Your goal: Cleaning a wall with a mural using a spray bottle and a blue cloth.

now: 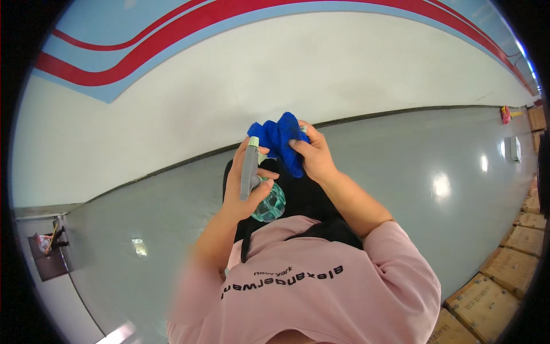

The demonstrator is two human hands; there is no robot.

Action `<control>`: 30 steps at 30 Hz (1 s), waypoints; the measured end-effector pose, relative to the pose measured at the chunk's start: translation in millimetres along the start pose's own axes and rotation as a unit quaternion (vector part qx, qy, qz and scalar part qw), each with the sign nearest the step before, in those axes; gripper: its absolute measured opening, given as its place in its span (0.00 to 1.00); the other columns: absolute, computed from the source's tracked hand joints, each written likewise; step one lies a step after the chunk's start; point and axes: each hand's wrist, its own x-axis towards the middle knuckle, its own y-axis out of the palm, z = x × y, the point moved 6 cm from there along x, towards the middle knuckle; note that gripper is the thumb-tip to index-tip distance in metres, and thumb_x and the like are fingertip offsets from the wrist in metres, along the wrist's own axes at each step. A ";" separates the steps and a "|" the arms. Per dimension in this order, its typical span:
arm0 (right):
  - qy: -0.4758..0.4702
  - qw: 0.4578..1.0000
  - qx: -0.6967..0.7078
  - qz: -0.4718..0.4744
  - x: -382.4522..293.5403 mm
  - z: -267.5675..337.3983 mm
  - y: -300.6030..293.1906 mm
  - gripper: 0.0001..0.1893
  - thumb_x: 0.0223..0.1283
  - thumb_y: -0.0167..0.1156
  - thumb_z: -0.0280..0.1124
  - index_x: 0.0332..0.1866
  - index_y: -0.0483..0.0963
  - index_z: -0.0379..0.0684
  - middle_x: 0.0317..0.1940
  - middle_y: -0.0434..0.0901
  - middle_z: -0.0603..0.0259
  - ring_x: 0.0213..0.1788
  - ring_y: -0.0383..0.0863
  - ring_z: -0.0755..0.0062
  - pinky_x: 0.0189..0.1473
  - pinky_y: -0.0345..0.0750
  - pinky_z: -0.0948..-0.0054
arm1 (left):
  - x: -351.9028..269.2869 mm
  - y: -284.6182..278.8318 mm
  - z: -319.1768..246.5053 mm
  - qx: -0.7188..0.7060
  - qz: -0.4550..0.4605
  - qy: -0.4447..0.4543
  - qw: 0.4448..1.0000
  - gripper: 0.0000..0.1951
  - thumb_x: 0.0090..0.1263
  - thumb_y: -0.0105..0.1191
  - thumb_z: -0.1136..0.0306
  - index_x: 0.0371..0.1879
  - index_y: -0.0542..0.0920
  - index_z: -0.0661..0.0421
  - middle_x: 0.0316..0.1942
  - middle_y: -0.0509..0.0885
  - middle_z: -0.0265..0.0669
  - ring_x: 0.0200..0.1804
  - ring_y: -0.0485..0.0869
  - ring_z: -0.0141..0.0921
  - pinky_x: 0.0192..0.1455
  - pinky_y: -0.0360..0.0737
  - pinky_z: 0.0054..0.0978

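Observation:
My left hand (pixel 237 185) is wrapped round the neck of a spray bottle (pixel 271 202) with a clear green faceted body. The bottle's grey trigger head (pixel 249 170) has a pale green nozzle tip and points towards the wall. In my right hand (pixel 317 155) is a bunched blue cloth (pixel 281 139), pinched between thumb and fingers. A small pale thing, too small to name, shows by the right fingers. The cloth's left end lies close beyond the left fingertips; whether they touch it I cannot tell.
Ahead stands a white wall (pixel 275 64) with a red stripe (pixel 240 10) on blue. Grey glossy floor (pixel 386 172) surrounds me. Wooden crates (pixel 485 301) line the right side; a white box (pixel 515 149) and a red item (pixel 505 115) lie beyond. A person (pixel 45 243) holds a pole at far left.

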 end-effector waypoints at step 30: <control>0.088 0.961 0.035 -0.262 19.0 24.7 -162.5 0.13 0.53 0.50 0.26 0.45 0.70 0.37 0.32 0.73 0.66 0.34 0.71 0.79 0.37 0.70 0.79 | 171.7 114.1 103.7 0.126 0.246 -0.039 0.960 0.24 0.46 0.57 0.69 0.46 0.71 0.63 0.51 0.69 0.49 0.52 0.72 0.41 0.53 0.68 0.33</control>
